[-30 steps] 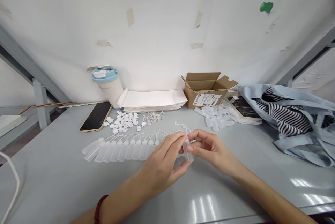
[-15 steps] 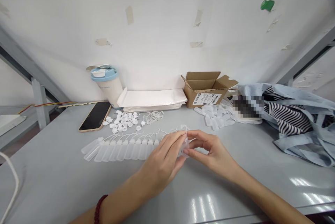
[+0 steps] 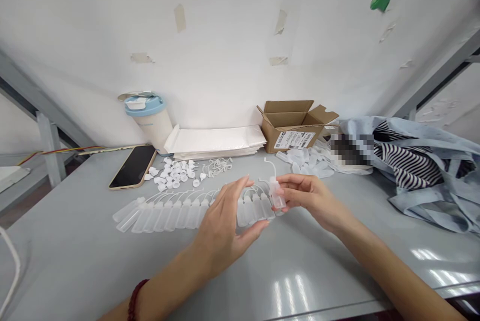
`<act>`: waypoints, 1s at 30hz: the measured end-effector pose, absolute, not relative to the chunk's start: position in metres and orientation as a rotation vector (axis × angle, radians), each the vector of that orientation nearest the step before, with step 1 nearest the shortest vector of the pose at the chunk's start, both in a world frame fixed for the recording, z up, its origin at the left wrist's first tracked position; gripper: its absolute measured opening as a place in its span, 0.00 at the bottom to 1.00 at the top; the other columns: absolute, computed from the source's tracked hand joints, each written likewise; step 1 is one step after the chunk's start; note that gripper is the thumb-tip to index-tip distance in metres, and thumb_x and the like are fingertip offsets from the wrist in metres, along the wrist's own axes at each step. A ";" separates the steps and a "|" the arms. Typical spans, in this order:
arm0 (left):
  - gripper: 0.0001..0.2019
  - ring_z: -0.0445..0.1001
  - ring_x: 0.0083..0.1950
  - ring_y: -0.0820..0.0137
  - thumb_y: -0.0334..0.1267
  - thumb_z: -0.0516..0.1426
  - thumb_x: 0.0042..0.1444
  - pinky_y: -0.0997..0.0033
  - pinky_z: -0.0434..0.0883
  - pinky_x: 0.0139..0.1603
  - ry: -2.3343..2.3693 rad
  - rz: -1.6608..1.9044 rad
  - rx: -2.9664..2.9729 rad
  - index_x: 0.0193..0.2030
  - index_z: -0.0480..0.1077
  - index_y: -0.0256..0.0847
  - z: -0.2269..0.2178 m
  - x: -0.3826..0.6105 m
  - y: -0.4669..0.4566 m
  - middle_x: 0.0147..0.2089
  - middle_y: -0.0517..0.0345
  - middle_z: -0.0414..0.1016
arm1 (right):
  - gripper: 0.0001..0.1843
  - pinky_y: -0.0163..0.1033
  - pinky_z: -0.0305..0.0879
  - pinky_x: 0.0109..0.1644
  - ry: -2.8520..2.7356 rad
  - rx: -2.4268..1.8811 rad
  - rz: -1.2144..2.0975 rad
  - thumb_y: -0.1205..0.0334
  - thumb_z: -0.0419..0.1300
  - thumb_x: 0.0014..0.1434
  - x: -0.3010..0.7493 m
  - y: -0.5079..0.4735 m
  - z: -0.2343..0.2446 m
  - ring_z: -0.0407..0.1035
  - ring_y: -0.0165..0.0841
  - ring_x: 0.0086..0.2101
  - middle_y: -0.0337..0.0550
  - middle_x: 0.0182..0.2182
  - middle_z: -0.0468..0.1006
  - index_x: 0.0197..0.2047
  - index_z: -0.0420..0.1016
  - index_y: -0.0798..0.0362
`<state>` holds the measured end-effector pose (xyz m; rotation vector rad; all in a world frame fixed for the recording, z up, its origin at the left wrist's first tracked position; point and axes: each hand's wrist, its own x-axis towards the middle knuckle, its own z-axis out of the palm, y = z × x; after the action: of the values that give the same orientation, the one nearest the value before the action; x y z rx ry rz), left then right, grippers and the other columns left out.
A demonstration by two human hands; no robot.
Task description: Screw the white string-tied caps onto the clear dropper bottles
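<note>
My right hand pinches a small translucent plastic bottle between thumb and fingers. It is held upright, and a thin white strap curves up from its top. Just left of it is my left hand, its thumb and fingers spread apart with nothing between them. Behind my left hand runs a long row of similar translucent bottles, laid side by side with their straps pointing away from me. My left hand hides part of that row.
Beyond the row lie a pile of white caps and a heap of thin straps. Loose clear pieces lie by a cardboard box. A phone, a tumbler, white envelopes and a cloth bag surround them.
My hands have come apart. The left has let go and opened, while the right keeps the bottle and has moved slightly right. More of the row now shows between them.
</note>
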<state>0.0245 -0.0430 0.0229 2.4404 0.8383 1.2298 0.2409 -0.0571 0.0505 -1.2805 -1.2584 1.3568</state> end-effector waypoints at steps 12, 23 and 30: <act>0.34 0.70 0.54 0.62 0.35 0.57 0.58 0.56 0.70 0.52 0.891 1.220 2.334 0.67 0.43 0.44 0.022 0.021 -0.044 0.53 0.47 0.71 | 0.08 0.37 0.65 0.28 -1.565 -1.800 1.142 0.61 0.61 0.50 0.265 -0.043 0.038 0.70 0.33 0.24 0.39 0.21 0.76 0.32 0.78 0.55; 0.32 0.69 0.54 0.65 0.33 0.55 0.59 0.58 0.68 0.54 0.962 1.194 2.282 0.67 0.43 0.48 0.024 0.019 -0.045 0.53 0.52 0.71 | 0.13 0.36 0.61 0.31 -1.787 -1.798 1.172 0.57 0.55 0.56 0.262 -0.046 0.045 0.65 0.31 0.24 0.38 0.20 0.70 0.29 0.76 0.56; 0.31 0.70 0.54 0.64 0.34 0.54 0.60 0.57 0.68 0.54 0.995 1.179 2.256 0.67 0.43 0.49 0.024 0.018 -0.044 0.53 0.52 0.71 | 0.15 0.36 0.54 0.28 -1.895 -1.851 1.059 0.55 0.53 0.58 0.262 -0.046 0.042 0.59 0.30 0.23 0.35 0.18 0.66 0.25 0.71 0.54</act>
<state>0.0185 -0.0442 0.0237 2.2557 0.9949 1.1789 0.2617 -0.0457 0.0417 -1.8510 -1.8949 1.0587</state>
